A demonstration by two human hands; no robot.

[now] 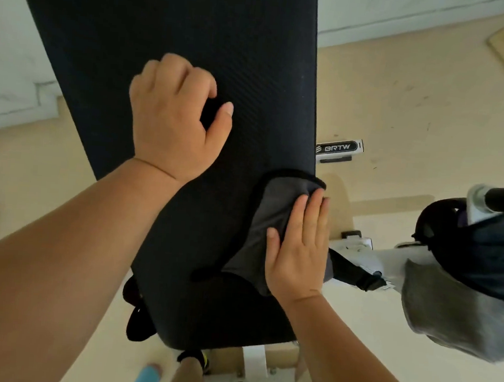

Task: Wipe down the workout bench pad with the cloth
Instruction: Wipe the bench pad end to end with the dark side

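— At five o'clock on the bench pad (179, 21): right hand (297, 247) flat on the gray cloth (260, 221), fingers (312, 213) straight and pressed together, pinching nothing. Cloth bunched against the pad's right edge, part of it draped over the side.

— And at ten o'clock?

— Left hand (175, 117) resting on bare pad, fingers curled loosely, gripping nothing. Probably just bracing.

— Best way through this stroke?

— Keep the palm flat, press evenly, sweep in long overlapping passes toward twelve o'clock. Spread the cloth wider first, likely.

— Room to move?

— Plenty of open pad toward twelve. Tight at three o'clock: right edge just beside the fingertips, white frame (357, 249) and floor (414, 118) beyond. Easy to slide off there.
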